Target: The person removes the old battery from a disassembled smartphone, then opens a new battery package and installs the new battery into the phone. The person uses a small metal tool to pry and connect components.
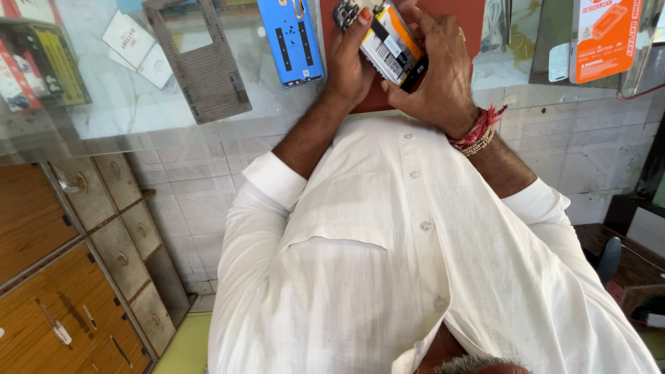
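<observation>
Both hands grip an opened phone, left hand (350,59) cupping its left edge, thumb up near the camera module, right hand (436,69) wrapped over the right side, fingers on top. Opened phone (388,41) is held tilted above a red mat (471,17) on the glass tabletop (125,104), far centre, its battery facing up, likely so both thumbs can work on it. Blue back cover (291,38) lies just left, apart; grey perforated plate (201,59) further left. Orange battery package (603,34) far right.

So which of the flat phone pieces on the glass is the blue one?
The blue back cover, lying just beside the left hand. The other flat piece, the grey perforated frame, lies farther left.
</observation>
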